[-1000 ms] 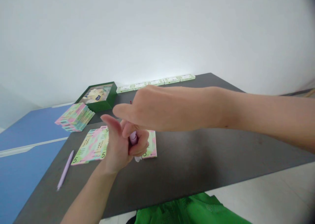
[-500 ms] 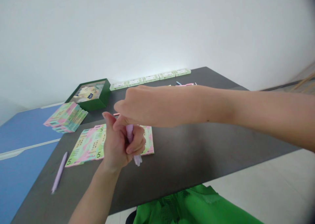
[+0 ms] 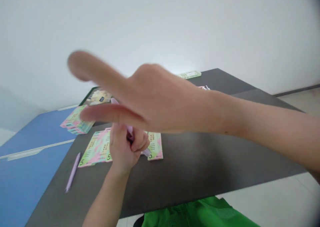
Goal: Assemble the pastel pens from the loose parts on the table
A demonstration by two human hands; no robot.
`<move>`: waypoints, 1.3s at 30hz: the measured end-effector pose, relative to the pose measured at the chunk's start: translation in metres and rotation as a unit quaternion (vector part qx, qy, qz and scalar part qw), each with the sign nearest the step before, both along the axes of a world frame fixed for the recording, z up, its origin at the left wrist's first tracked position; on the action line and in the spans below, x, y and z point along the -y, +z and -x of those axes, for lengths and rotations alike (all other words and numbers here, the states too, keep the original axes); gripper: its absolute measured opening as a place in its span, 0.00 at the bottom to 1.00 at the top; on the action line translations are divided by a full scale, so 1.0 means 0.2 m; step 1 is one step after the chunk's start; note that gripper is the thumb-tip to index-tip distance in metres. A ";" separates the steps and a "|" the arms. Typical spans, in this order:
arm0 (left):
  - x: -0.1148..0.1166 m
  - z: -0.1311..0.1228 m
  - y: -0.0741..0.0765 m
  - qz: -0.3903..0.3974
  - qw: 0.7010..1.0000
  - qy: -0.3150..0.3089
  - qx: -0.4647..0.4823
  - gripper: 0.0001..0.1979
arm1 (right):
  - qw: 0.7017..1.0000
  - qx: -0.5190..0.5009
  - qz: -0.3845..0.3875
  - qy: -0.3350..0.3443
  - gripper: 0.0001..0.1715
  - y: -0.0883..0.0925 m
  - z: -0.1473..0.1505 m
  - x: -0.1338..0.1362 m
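Note:
My left hand (image 3: 126, 147) is closed in a fist around a lilac pen (image 3: 145, 152); whether more than one pen is in it I cannot tell. One end sticks out below the fingers, the other rises above the fist. My right hand (image 3: 150, 97) is nearer the camera, above and partly in front of the left. Its index finger and thumb are stretched apart, blurred, with nothing visible between them; the other fingers are hidden. Under the left hand lie green and pink printed boxes (image 3: 96, 147) marked 5. Another lilac pen (image 3: 73, 172) lies to their left.
A stack of similar boxes (image 3: 77, 120) stands at the table's left edge, before a green box (image 3: 88, 95) with packets inside. Pale green boxes (image 3: 192, 74) line the wall. Pink items (image 3: 206, 87) lie behind my right wrist. Blue panels (image 3: 52, 130) adjoin the dark table (image 3: 200, 167).
My right hand has risen from the left hand, its index finger and thumb now spread apart. The left hand has kept hold of the lilac pen. The view has shifted slightly.

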State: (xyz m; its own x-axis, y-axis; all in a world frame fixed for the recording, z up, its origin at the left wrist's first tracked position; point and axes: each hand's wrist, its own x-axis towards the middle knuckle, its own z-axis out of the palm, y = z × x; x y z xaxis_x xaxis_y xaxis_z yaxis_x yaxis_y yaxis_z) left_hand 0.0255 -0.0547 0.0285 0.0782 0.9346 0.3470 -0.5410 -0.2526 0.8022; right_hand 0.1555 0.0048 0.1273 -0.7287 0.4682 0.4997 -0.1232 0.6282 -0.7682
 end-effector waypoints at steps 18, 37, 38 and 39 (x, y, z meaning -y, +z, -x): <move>0.03 0.11 -0.01 0.118 0.956 -0.249 -0.100 0.37 | 0.993 0.032 0.018 0.108 0.05 -0.17 0.01 -0.11; 0.11 0.23 -0.09 -0.074 0.795 0.270 -0.538 0.15 | 0.844 0.273 -0.443 -0.126 0.17 -0.21 -0.06 0.05; 0.12 0.23 -0.09 -0.079 0.780 0.268 -0.560 0.16 | 0.845 0.286 -0.439 -0.108 0.16 -0.24 -0.07 0.05; 0.12 0.23 -0.10 -0.084 0.768 0.261 -0.579 0.19 | 0.847 0.295 -0.433 -0.085 0.14 -0.27 -0.09 0.05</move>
